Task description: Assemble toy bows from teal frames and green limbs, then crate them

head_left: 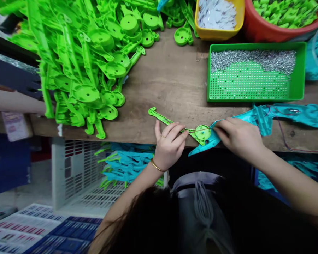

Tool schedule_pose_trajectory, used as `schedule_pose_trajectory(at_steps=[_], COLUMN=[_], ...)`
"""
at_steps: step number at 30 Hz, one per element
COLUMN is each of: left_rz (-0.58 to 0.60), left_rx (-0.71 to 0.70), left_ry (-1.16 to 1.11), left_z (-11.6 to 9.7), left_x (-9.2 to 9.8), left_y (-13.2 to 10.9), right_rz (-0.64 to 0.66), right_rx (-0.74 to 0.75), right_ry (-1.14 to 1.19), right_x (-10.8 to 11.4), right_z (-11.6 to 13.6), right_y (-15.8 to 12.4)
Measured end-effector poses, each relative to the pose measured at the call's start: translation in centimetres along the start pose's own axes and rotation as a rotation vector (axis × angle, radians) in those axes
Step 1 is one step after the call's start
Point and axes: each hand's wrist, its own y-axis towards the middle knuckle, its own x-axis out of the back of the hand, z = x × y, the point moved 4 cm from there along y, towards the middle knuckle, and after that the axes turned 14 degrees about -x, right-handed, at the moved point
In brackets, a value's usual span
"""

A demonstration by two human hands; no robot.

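A green plastic arm piece (202, 133) with a round end lies over the pointed tip of a blue plastic part (263, 118) at the table's front edge. My left hand (169, 144), with a ring and a bracelet, is closed over the middle of the green piece and pinches a thin reddish wire there. The wire (194, 130) runs across the round end toward my right hand (237, 135). That hand is closed at the blue part beside the round end; its fingertips are partly hidden.
Green parts (87, 93) are heaped at the left of the table (161, 70). A green basket (257, 98) of small metal pieces, a yellow bin (217, 34) and a red tub (281, 32) stand at the right. Below the edge is a white crate (58, 176).
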Motion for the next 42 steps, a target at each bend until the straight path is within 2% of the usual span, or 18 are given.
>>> schedule_pose_trajectory(at_steps=[4, 7, 10, 12, 15, 18, 23, 31, 34, 38, 42], left_rz=[0.024, 0.007, 0.066, 0.104, 0.110, 0.118, 0.133, 0.142, 0.139, 0.127, 0.117], left_rx=[0.078, 0.132, 0.096, 0.099, 0.094, 0.072, 0.073, 0.042, 0.041, 0.032, 0.032], left_ry=[-0.008, -0.031, -0.111, -0.131, -0.137, -0.144, -0.140, -0.112, -0.100, -0.102, -0.109], left_z=[-0.8, -3.2, -6.1, -6.9, -6.8, -6.3, -6.1, -6.1, -6.1, -6.1, -6.1], left_x=[0.6, 0.6, -0.8, -2.0, -3.0, -3.2, -2.9, -3.1, -3.1, -3.0, -3.0], left_y=[1.2, 3.2, 5.2, 5.7, 5.7, 5.5, 5.6, 5.8, 5.8, 5.8, 5.9], right_rz=[0.045, 0.065, 0.080, 0.106, 0.173, 0.192, 0.139, 0.241, 0.191, 0.039, 0.020], right_rx=[0.041, 0.041, 0.044, 0.050, 0.055, 0.009, -0.095, -0.151, -0.146, -0.228, -0.250], right_ry=[-0.043, -0.029, 0.016, 0.067, 0.199, 0.271, 0.141, 0.028, 0.036, 0.095, 0.136], right_x=[-0.5, -0.5, -0.4, -0.3, 0.1, 0.4, 0.7, 0.7, 1.0, 1.2, 0.8], right_z=[0.1, 0.1, -0.1, -0.5, -1.3, -2.3, -2.7, -2.0, -2.8, -5.1, -6.1], right_y=[0.3, 0.5, 0.5, 0.5, 0.4, 0.3, 0.7, 1.5, 1.0, 0.2, 0.2])
